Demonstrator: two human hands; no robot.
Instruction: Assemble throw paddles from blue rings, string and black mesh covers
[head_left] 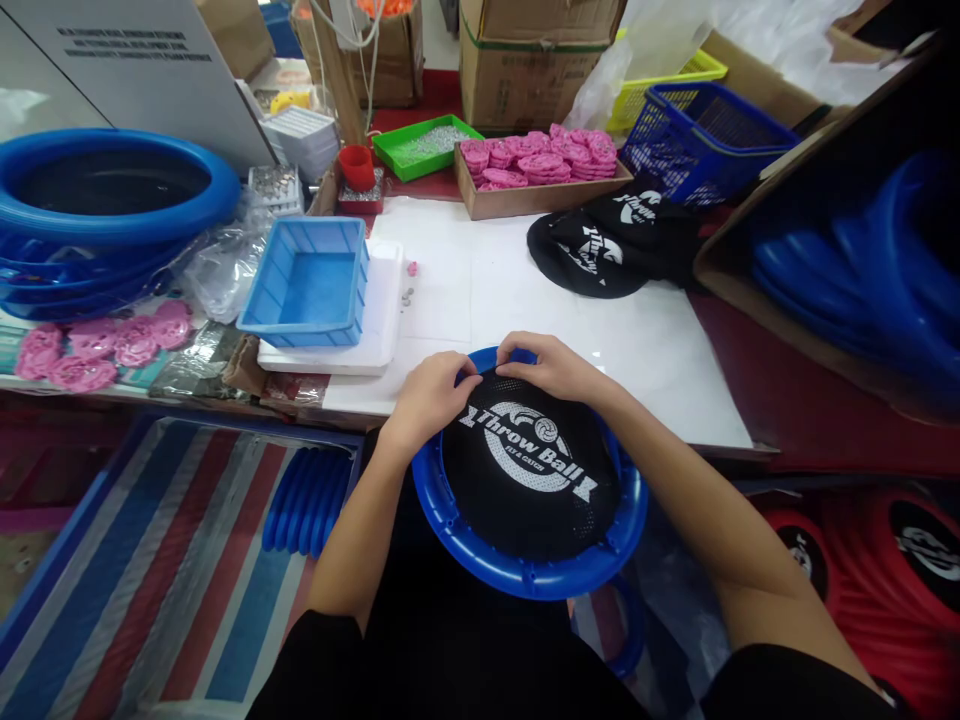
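Note:
A blue plastic ring (480, 560) with a black printed mesh disc (525, 520) inside it rests against the table's front edge, over my lap. My left hand (439, 395) pinches the ring and mesh edge at the upper left of the rim. At the top of the rim, my right hand (544, 368) has its fingers closed on the same mesh edge, a short gap from the left. Behind them, loose black mesh discs (581, 255) with white print lie on white paper (480, 290).
A blue bin (307, 285) stands on a white lid at left, near stacked blue rings (112, 230). Pink pieces (536, 165) fill a cardboard tray beside a green tray (427, 145) and blue basket (697, 135). A carton of blue rings (862, 280) stands at right; red discs (885, 570) lie below.

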